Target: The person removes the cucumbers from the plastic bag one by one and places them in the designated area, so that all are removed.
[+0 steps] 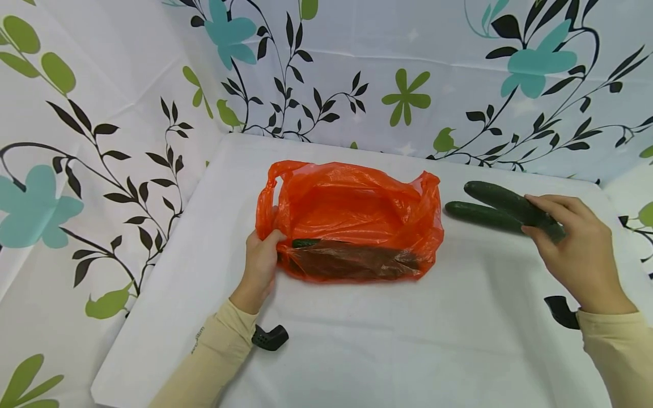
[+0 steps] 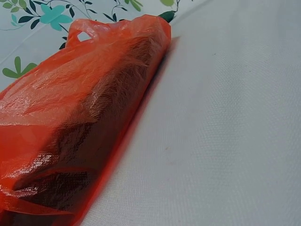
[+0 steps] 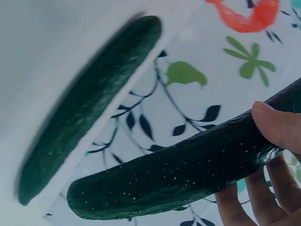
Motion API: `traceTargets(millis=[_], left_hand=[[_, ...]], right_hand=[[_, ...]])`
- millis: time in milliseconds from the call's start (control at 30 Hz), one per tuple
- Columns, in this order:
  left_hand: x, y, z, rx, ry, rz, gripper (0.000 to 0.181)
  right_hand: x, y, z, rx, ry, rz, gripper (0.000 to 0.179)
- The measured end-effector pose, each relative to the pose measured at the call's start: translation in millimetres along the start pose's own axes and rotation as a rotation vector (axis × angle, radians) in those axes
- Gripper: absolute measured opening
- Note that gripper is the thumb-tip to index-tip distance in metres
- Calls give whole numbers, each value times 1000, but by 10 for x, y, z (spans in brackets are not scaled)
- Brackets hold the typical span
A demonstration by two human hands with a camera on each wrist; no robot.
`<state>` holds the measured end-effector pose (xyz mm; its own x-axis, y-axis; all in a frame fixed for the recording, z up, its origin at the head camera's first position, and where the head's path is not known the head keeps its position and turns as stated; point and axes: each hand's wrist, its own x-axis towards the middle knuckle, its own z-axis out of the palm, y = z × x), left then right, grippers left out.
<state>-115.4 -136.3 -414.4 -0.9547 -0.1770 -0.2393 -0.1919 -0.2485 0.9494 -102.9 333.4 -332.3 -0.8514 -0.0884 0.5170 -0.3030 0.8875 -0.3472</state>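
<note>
An orange-red plastic bag (image 1: 352, 198) lies on its side on the table, its mouth spread. My left hand (image 1: 260, 263) grips the bag's left edge near a handle loop; the left wrist view shows the bag (image 2: 61, 108) but not that hand. Long dark shapes show through the lower film, and a green cucumber end (image 1: 305, 242) peeks out uncovered. On the right, my right hand (image 1: 581, 249) holds a dark green cucumber (image 1: 502, 199) between thumb and fingers, raised off the table in the right wrist view. Beneath it a second cucumber (image 3: 89, 110) lies on the table.
A white cloth covers the table (image 1: 388, 345). Behind it and to the left hangs a white curtain (image 1: 316, 68) printed with leaves, flowers and birds. Black camera mounts (image 1: 270, 338) are worn at both wrists.
</note>
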Motion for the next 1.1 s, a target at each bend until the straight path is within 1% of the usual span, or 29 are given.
traceTargets(millis=[167, 400, 500, 667, 767, 867, 967, 1100], left_hand=[[-4, 3, 4, 6, 6, 1, 52], [-5, -1, 0, 14, 3, 4, 53], [-13, -1, -2, 11, -1, 7, 52], [-26, -4, 2, 7, -6, 35, 49], [-18, -8, 4, 14, -4, 48, 50], [-5, -14, 3, 31, 1, 40, 52], [8, -25, -4, 36, 1, 29, 58], [17, -45, -20, 26, -11, 30, 62]], right_hand=[[-75, 137, 97, -54, -58, -33, 57], [-173, 312, 229, -52, -148, -23, 57], [-208, 371, 270, -83, -182, -32, 57], [-250, 456, 303, -158, -260, -58, 55], [-260, 511, 320, -184, -297, -69, 55], [-257, 556, 337, -193, -316, -71, 54], [-255, 590, 347, -205, -337, -65, 53], [-248, 625, 357, -225, -375, -63, 53]])
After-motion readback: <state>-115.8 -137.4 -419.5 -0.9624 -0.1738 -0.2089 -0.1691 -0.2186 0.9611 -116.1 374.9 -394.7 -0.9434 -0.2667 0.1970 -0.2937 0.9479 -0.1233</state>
